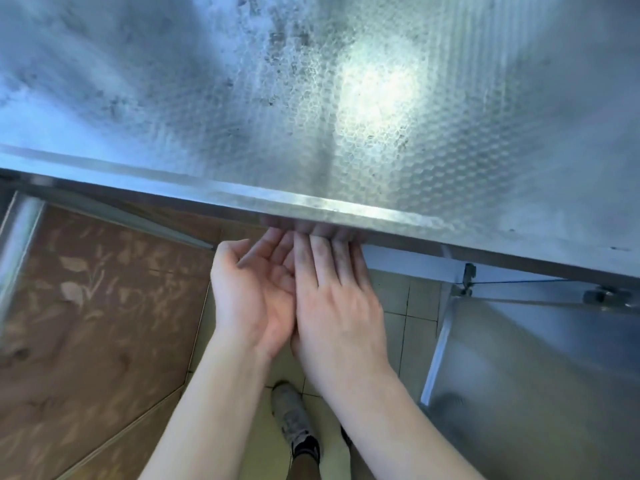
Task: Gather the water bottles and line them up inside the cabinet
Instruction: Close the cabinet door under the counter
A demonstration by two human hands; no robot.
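No water bottle shows in the head view. My left hand is palm up with fingers spread, just below the front edge of a steel counter. My right hand lies palm down beside it, overlapping it, fingers straight. The fingertips of both hands reach under the counter's front lip and are hidden there. Neither hand holds anything. An open steel cabinet door hangs at the lower right; the cabinet's inside is out of sight.
The textured steel counter top fills the upper half of the view. A brown patterned panel stands at the lower left beside a steel leg. Pale floor tiles and my shoe lie below the hands.
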